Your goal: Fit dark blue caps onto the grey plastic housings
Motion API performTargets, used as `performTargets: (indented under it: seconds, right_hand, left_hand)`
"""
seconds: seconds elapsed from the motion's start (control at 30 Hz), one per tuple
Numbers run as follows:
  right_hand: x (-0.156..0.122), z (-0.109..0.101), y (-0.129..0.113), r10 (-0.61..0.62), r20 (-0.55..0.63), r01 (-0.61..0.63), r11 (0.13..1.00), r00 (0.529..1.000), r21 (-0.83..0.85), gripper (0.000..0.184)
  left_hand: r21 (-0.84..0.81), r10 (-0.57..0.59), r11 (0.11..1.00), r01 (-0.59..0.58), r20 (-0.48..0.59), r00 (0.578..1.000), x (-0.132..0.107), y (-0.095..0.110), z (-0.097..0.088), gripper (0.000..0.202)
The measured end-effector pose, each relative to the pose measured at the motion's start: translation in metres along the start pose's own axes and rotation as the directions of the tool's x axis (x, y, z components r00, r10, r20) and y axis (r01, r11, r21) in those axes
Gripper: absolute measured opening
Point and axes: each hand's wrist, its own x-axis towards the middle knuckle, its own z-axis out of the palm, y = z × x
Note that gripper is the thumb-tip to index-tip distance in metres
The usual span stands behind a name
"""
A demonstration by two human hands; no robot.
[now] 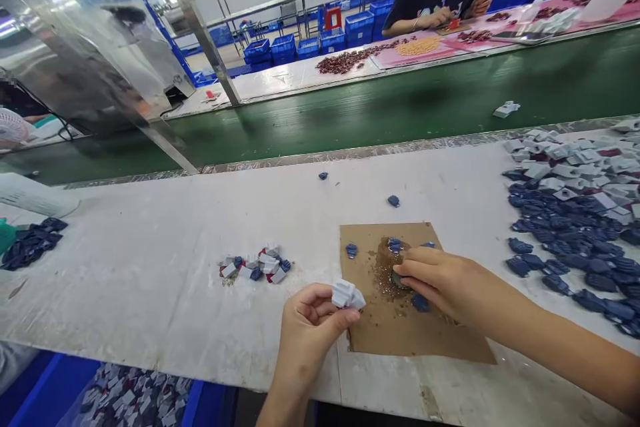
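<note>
My left hand [313, 327] pinches a light grey plastic part [349, 295] near the left edge of a brown cardboard sheet [385, 337]. Over the sheet's wet, stained middle, the fingers of my right hand [440, 277] close around a small dark, roundish thing [400, 278], mostly hidden by the fingertips. Close to that hand a dark blue plastic piece [394, 245] lies on the stain, and another dark blue piece [421, 303] sits just below the fingers. A further blue piece [351, 251] rests by the sheet's left edge.
Left of the cardboard is a small pile of assembled grey, blue and red parts [260, 265]. Heaps of grey parts [575, 160] and blue pieces [565, 233] cover the right. A blue bin [200, 400] stands below the front edge. Beyond runs a green conveyor [350, 110], with a co-worker opposite.
</note>
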Motion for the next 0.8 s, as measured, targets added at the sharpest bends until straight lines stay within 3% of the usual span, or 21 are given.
performTargets:
  seconds: [0.1,0.2,0.27,0.37,0.5,0.8]
  right_hand:
    - [0.0,0.0,0.001,0.02,0.003,-0.02,0.997,1.0,0.08,0.034]
    - [0.001,-0.008,-0.007,0.146,-0.08,-0.119,0.953,0.986,0.278,0.038]
    - [0.002,-0.02,-0.019,0.289,-0.087,-0.228,0.878,0.953,0.422,0.047]
    - [0.004,-0.038,-0.041,0.415,0.005,-0.34,0.739,0.91,0.581,0.05]
    - [0.007,-0.05,-0.06,0.421,0.042,-0.336,0.657,0.906,0.675,0.04]
    - [0.012,-0.05,-0.068,0.373,-0.007,-0.265,0.673,0.928,0.691,0.029]
  left_hand:
    - [-0.028,0.0,1.0,0.0,-0.005,1.0,-0.002,-0.005,0.002,0.025]
    - [-0.038,-0.025,0.999,0.027,0.037,0.999,-0.001,-0.009,0.005,0.026]
    - [-0.049,-0.047,0.998,0.05,0.059,0.997,-0.001,-0.01,0.007,0.026]
    - [-0.082,-0.078,0.993,0.086,0.093,0.993,-0.004,-0.01,0.012,0.028]
    - [-0.114,-0.125,0.984,0.137,0.101,0.987,-0.008,-0.007,0.018,0.03]
    - [-0.144,-0.09,0.984,0.108,0.126,0.988,-0.008,-0.009,0.02,0.028]
